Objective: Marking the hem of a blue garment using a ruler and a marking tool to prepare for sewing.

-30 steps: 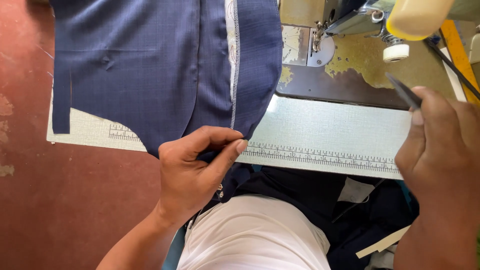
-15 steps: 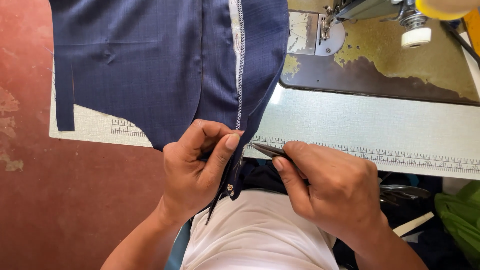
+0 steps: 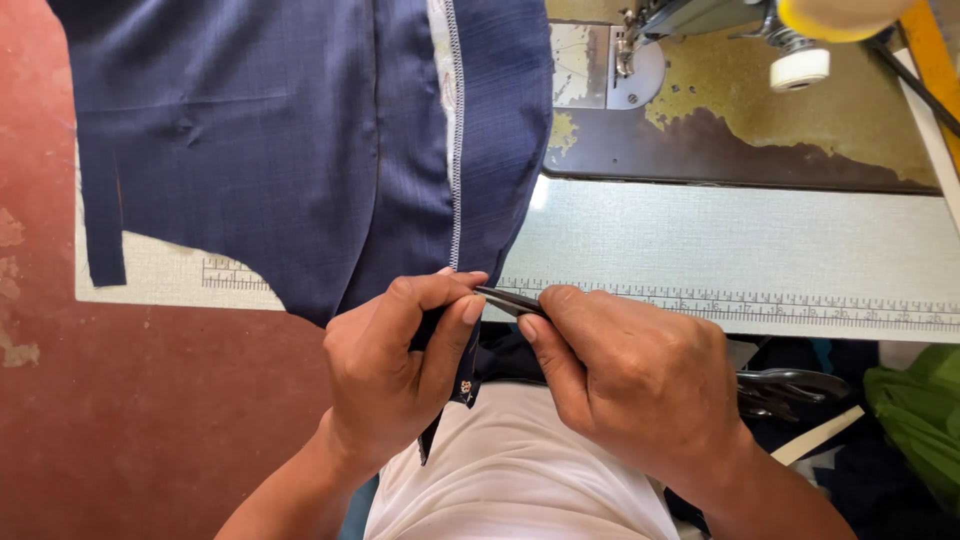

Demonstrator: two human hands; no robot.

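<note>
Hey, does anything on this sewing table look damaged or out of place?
Yes: the machine bed beside the needle plate is worn, its yellowish coat flaked off to dark patches. The fabric lies flat.

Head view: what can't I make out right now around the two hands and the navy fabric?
- Slim dark tool: its rear is buried in the right hand, so its kind is unclear.
- Edge of the navy fabric: the pinched part is covered by the left hand.
- Sewing machine: cut off by the top edge.
- Scissors: partly behind the right hand.
</note>
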